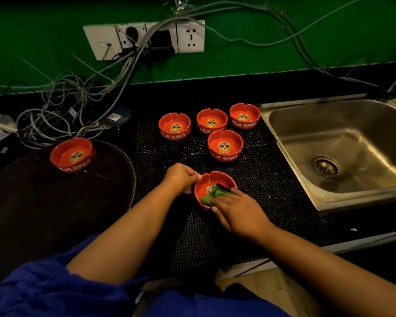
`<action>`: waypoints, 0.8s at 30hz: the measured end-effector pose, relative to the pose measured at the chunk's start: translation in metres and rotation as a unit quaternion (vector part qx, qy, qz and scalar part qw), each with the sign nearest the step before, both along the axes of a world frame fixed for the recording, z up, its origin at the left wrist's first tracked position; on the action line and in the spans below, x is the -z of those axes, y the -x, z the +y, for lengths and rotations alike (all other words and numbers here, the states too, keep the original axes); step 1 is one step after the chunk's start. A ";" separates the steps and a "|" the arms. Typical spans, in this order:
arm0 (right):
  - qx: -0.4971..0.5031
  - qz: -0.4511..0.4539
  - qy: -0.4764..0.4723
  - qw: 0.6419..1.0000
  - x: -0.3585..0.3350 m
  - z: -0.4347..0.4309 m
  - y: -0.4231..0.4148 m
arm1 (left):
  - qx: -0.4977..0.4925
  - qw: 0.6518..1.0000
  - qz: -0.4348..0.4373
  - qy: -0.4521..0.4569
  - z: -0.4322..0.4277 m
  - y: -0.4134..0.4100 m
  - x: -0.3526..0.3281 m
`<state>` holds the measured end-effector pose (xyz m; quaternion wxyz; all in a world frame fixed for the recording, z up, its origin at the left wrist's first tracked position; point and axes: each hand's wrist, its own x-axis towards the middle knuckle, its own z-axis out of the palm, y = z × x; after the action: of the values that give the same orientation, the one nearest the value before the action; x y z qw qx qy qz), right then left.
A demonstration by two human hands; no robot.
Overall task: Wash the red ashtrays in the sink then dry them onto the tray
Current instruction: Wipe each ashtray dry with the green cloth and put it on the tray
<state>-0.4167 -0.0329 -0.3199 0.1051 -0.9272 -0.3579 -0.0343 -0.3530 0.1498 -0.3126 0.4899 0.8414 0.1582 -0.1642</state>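
Currently drying: left hand (181,177) grips the left rim of the round glossy red ashtray (215,176) on the black studded mat (261,179); right hand (240,211), fingers flat, presses a green cloth (212,195) into its bowl. Dark round tray (55,213) lies left of it, left hand nearer, so that hand likely carries it over. 1 red ashtray (72,154) sits on the tray; 4 red ashtrays (225,145) wait beside the steel sink (329,138).

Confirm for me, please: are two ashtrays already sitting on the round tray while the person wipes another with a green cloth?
Not quite. The head view shows only one ashtray on the round tray. The rest holds: the right hand wipes another ashtray with a green cloth while the left hand holds its rim.
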 end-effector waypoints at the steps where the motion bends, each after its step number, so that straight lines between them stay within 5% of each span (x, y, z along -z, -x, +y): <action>1: 0.014 -0.030 0.033 0.999 -0.002 -0.006 -0.007 | -0.001 1.000 -0.001 0.005 0.000 0.000 0.000; 8: 0.108 0.122 0.147 0.976 0.000 0.041 -0.012 | -0.014 0.999 0.012 0.041 -0.001 0.003 0.005; 11: 0.129 0.182 0.073 0.972 -0.003 0.058 -0.007 | -0.022 0.989 0.075 0.127 0.002 0.008 -0.006; 21: -0.056 0.216 -0.021 0.975 -0.027 -0.024 -0.025 | -0.026 0.989 0.076 0.126 -0.001 0.019 -0.010; 24: 0.008 0.307 -0.208 0.929 -0.035 -0.032 -0.031 | -0.063 0.990 0.015 0.126 -0.006 0.038 0.001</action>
<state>-0.3858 -0.0647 -0.2847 0.3996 -0.8528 -0.2856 0.1776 -0.3910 0.1433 -0.3135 0.5989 0.7590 0.1959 -0.1640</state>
